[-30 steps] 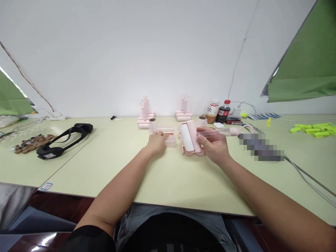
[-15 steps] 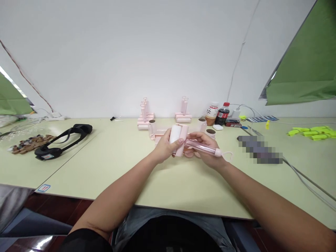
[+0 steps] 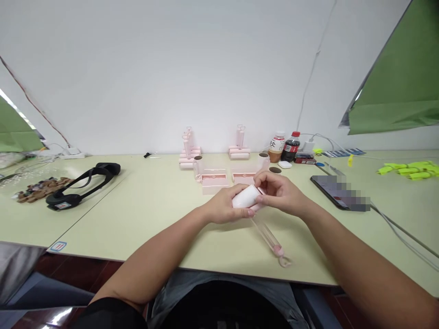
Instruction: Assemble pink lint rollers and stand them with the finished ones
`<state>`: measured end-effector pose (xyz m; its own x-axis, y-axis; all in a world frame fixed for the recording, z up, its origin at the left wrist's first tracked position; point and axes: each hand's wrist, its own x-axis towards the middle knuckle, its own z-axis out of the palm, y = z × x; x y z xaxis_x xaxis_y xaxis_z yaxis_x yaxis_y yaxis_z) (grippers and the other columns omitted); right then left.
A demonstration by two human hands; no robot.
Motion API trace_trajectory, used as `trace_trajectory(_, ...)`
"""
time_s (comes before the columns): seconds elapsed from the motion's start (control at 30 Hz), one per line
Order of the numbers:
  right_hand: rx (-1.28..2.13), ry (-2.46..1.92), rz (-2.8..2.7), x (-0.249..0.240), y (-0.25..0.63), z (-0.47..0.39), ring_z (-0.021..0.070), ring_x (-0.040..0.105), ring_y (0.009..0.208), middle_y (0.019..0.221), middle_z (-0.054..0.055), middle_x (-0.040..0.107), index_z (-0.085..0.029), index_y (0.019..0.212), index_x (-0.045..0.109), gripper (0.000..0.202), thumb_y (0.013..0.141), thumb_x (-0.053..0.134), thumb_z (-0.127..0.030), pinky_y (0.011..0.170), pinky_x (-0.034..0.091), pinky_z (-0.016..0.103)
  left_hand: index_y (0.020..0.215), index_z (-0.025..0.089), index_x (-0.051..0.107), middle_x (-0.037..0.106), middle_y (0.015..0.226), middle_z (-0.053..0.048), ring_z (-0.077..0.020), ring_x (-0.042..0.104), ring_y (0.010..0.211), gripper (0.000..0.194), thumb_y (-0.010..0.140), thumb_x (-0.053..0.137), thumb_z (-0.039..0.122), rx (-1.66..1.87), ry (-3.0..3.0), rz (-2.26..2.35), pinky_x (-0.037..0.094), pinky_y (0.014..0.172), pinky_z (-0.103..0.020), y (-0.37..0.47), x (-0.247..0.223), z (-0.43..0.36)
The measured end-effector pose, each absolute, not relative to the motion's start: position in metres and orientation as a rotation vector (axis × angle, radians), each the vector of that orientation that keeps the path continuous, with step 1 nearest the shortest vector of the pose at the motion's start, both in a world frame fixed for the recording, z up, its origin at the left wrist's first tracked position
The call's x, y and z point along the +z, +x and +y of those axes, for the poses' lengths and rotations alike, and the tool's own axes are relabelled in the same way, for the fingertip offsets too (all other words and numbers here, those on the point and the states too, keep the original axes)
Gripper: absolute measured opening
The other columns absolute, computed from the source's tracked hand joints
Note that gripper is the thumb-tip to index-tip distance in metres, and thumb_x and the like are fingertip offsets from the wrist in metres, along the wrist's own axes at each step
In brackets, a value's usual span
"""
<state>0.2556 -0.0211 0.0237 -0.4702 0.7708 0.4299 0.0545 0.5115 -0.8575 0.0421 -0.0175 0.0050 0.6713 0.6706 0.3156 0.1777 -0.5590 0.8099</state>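
Note:
My left hand (image 3: 222, 205) is wrapped round a pink and white lint roller (image 3: 246, 196), held low over the table. Its clear pink handle (image 3: 269, 235) slants down toward the table's front edge and ends in a heart-shaped ring. At the roll's right end, the fingers of my right hand (image 3: 284, 194) pinch the edge; exactly what they grip is partly hidden. Just behind my hands lie two pink open cases (image 3: 214, 186). Beside them stand rolls with dark hollow cores (image 3: 198, 167), one half covered by my right hand.
More pink lint rollers (image 3: 239, 153) stand by the wall. Two drink bottles (image 3: 291, 148) are at the back right. A phone (image 3: 339, 194) and cables lie to the right, with yellow-green items (image 3: 411, 170) beyond. A black headset (image 3: 85, 183) rests on the left.
The lint roller has turned and come lower, so its handle now points down toward me. My right hand has moved from around the handle to the roll's right end.

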Motion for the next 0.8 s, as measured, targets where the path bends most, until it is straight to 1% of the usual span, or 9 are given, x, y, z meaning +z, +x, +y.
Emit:
trace_trajectory(0.13, 1.123, -0.795, -1.931, 0.021, 0.255, -0.014, 0.0113, 0.042, 0.064, 0.074, -0.002, 0.046, -0.02, 0.079, 0.05, 0.034, 0.069, 0.079, -0.036, 0.054, 0.035, 0.023, 0.119, 0.019, 0.06, 0.065, 0.11, -0.005, -0.0219, 0.06, 0.096, 0.052, 0.074, 0.072, 0.042, 0.729, 2.065, 0.719, 0.047, 0.084, -0.032, 0.041, -0.001, -0.01)
trace_trajectory(0.33, 1.161, -0.974, -1.856, 0.015, 0.253, -0.008, 0.0085, 0.034, 0.056, 0.063, -0.006, 0.039, -0.021, 0.075, 0.045, 0.032, 0.067, 0.074, -0.029, 0.047, 0.027, 0.021, 0.124, 0.018, 0.059, 0.065, 0.112, -0.007, -0.0242, 0.06, 0.1, 0.053, 0.077, 0.068, 0.043, 0.7, 2.021, 0.733, 0.046, 0.085, -0.033, 0.038, -0.005, -0.002)
trace_trajectory(0.5, 1.157, -1.017, -1.834, 0.021, 0.249, -0.014, 0.0075, 0.034, 0.052, 0.06, -0.007, 0.039, -0.021, 0.072, 0.04, 0.035, 0.064, 0.073, -0.028, 0.044, 0.025, 0.02, 0.124, 0.019, 0.06, 0.067, 0.106, -0.006, -0.0227, 0.061, 0.095, 0.052, 0.079, 0.066, 0.044, 0.706, 2.018, 0.627, 0.047, 0.083, -0.032, 0.038, -0.003, -0.002)
trace_trajectory(0.63, 1.236, -1.013, -1.82, 0.026, 0.251, -0.015, 0.0071, 0.036, 0.049, 0.058, -0.008, 0.04, -0.022, 0.071, 0.039, 0.038, 0.062, 0.076, -0.028, 0.042, 0.026, 0.02, 0.122, 0.018, 0.062, 0.068, 0.101, -0.006, -0.0218, 0.061, 0.091, 0.049, 0.08, 0.065, 0.045, 0.755, 2.056, 0.574, 0.047, 0.08, -0.03, 0.041, 0.0, -0.003)
trace_trajectory(0.8, 1.191, -0.99, -1.753, 0.028, 0.254, -0.013, 0.006, 0.034, 0.046, 0.054, -0.008, 0.039, -0.021, 0.064, 0.038, 0.039, 0.063, 0.076, -0.028, 0.042, 0.025, 0.02, 0.122, 0.02, 0.062, 0.068, 0.108, -0.006, -0.0227, 0.061, 0.094, 0.049, 0.082, 0.062, 0.049, 0.913, 2.053, 0.688, 0.046, 0.079, -0.03, 0.051, -0.002, -0.006)
